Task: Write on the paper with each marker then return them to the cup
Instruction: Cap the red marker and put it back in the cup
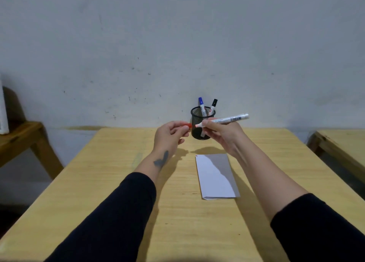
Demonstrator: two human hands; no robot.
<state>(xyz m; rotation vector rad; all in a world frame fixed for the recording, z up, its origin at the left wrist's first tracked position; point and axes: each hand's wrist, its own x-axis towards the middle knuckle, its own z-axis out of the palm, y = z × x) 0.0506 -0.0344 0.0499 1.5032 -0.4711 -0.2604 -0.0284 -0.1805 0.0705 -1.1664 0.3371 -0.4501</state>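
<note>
My right hand (222, 134) grips a white marker (231, 119) held level above the table, its red tip pointing left. My left hand (168, 136) pinches the marker's red cap (187, 125) just left of that tip, with a small gap between cap and tip. Behind both hands stands a black mesh cup (197, 132) holding a blue-capped marker (201, 103) and a black-capped marker (214, 104). A folded white paper (214, 180) lies on the table below my right hand, with a small red mark at its far left corner.
The light wooden table (118, 182) ends at a grey wall just behind the cup. A second wooden table (343, 143) stands to the right and a wooden bench (21, 135) to the left.
</note>
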